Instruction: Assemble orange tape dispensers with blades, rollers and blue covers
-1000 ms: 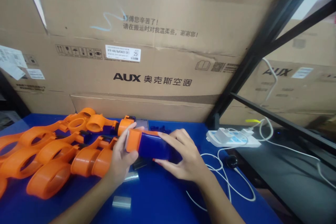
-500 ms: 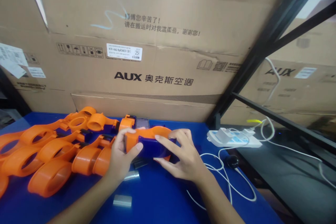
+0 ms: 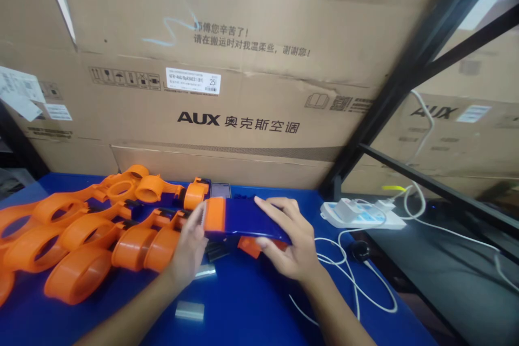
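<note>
Head | right hand: fingers pinching blue-orange piece | left hand: fingers partly hidden, grip unclear

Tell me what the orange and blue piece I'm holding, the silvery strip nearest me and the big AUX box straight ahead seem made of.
Orange and blue piece: probably glossy plastic, from its even colour and sheen. Silvery strip: perhaps satin metal, given its grey shine, though coated plastic is possible. AUX box: matte brown cardboard, judging by its creased surface.

The right hand grips an orange-and-blue piece at six o'clock, left hand at its end; orange rings lie at eight, a power strip at four.
</note>
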Motion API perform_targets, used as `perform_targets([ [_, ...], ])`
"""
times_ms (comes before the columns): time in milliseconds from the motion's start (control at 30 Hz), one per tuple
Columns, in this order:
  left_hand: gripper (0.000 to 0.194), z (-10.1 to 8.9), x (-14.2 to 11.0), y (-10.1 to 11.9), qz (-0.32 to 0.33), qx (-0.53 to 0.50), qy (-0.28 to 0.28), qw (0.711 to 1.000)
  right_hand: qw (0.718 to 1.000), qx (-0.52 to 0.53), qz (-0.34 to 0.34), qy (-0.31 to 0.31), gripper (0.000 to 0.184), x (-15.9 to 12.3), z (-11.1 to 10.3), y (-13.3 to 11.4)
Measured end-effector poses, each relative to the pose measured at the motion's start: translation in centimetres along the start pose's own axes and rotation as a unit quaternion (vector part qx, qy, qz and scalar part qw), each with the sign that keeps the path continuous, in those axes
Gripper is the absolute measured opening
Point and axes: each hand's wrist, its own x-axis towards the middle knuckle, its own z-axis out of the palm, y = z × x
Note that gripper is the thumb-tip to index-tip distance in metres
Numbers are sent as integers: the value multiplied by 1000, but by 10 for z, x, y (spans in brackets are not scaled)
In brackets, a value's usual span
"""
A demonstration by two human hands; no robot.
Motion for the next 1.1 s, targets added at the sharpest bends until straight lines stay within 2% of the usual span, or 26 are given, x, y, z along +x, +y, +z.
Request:
perform_targets([
  [100,72,-2,-3,-1,-7,14,-44,999,992,93,80,-38,39,4,-3,-4],
  [200,74,-3,-3,-1,-12,32,-50,998,974,155,145,-84,29,9,-3,-8],
  [267,74,-1,-2,-1,-29,36,-33,998,961,192,171,-103,32,10,-3,-9],
  [367,67,5,1,1,-78,11,32,996,946,251,174,-112,51,9,-4,-11],
  [467,61,12,6,5,-136,-33,102,985,949,250,165,-97,82,6,-4,-17],
  [533,60,14,9,8,-172,-48,108,978,957,218,179,-72,91,5,-2,-20],
  [633,60,13,11,8,-204,-52,91,973,953,214,214,-21,73,6,3,-16],
  [733,58,12,10,7,-219,-54,63,972,933,224,275,59,58,8,8,8],
  [867,53,9,8,4,-206,-38,33,977,894,135,382,191,61,5,7,59],
  [967,46,7,7,2,-185,-20,10,982,900,9,372,226,67,0,1,91],
  [1033,42,7,6,0,-172,-4,-7,985,902,-105,371,197,65,-4,-3,104],
  [1100,40,7,5,0,-165,15,-20,986,892,-174,389,149,65,-7,-4,111],
])
